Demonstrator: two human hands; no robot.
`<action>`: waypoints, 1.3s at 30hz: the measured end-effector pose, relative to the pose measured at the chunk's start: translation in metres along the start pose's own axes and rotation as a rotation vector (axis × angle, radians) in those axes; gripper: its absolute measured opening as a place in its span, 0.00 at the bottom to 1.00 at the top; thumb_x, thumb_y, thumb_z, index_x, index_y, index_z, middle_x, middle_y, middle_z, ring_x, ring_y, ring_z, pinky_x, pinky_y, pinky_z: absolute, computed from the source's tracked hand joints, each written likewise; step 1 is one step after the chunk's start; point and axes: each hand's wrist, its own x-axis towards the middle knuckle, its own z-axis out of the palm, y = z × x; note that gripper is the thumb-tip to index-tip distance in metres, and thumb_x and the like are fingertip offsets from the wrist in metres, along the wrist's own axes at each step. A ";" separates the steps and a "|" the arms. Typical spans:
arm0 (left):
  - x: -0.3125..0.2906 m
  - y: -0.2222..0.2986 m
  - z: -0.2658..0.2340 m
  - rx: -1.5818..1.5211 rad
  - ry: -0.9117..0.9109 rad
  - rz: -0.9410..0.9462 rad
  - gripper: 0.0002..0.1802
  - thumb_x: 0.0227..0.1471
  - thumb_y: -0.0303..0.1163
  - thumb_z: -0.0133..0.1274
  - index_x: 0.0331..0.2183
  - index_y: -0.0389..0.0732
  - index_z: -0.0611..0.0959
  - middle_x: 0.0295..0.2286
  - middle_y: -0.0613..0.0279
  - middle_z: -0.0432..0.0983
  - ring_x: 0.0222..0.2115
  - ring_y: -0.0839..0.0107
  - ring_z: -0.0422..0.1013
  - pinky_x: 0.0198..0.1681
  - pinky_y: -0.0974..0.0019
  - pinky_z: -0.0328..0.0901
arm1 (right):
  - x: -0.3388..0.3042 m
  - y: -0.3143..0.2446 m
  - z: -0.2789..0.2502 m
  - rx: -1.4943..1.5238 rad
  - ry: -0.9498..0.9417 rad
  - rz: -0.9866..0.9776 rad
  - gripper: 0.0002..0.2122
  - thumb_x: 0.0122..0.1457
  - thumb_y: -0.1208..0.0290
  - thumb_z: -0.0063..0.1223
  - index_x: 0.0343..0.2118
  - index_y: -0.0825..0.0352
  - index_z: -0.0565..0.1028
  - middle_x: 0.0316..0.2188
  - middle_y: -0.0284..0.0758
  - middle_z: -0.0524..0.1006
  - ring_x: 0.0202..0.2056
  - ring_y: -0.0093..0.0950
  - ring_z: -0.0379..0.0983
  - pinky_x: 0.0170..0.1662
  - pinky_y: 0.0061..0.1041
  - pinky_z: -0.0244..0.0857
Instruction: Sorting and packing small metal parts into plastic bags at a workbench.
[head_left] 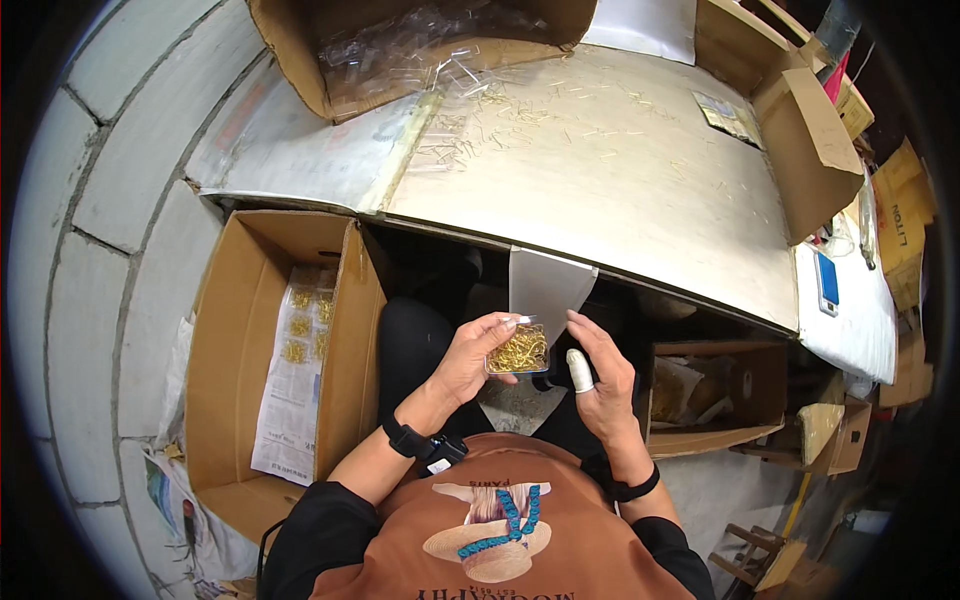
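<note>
My left hand (468, 357) grips a small clear plastic box (518, 350) filled with small gold metal hooks, held over my lap just below the table edge. My right hand (598, 372) is beside the box on its right, fingers apart, with a white finger cot on the index finger and the fingertips close to the box's upper right corner. Whether the right hand touches the box I cannot tell. A grey sheet (545, 283) hangs down from the table edge just behind the box.
A pale table (620, 170) strewn with loose gold hooks lies ahead, with an open cardboard box of clear plastic boxes (420, 45) at its far left. A tall carton (290, 350) with packed boxes of hooks on paper stands at my left. More cartons (700, 395) are at the right.
</note>
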 end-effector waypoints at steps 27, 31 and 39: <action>-0.040 0.117 -0.030 0.222 0.174 0.254 0.18 0.59 0.43 0.40 0.37 0.38 0.75 0.27 0.62 0.75 0.22 0.77 0.74 0.16 0.75 0.71 | 0.050 -0.062 0.034 -0.152 -0.207 -0.370 0.21 0.45 0.79 0.53 0.47 0.69 0.71 0.49 0.42 0.70 0.54 0.40 0.64 0.55 0.40 0.55; -0.094 0.170 -0.107 0.093 0.277 0.541 0.17 0.59 0.39 0.39 0.40 0.36 0.75 0.33 0.60 0.74 0.32 0.70 0.74 0.25 0.67 0.74 | 0.039 -0.052 0.027 -0.158 -0.195 -0.166 0.18 0.46 0.88 0.48 0.43 0.70 0.72 0.45 0.44 0.72 0.47 0.41 0.70 0.50 0.32 0.63; -0.202 0.091 -0.299 -0.053 0.894 0.510 0.15 0.57 0.37 0.43 0.41 0.40 0.76 0.32 0.64 0.74 0.32 0.71 0.73 0.38 0.58 0.70 | 0.021 -0.021 0.042 -0.125 -0.351 0.112 0.15 0.54 0.89 0.37 0.44 0.74 0.71 0.46 0.43 0.71 0.45 0.34 0.71 0.47 0.27 0.67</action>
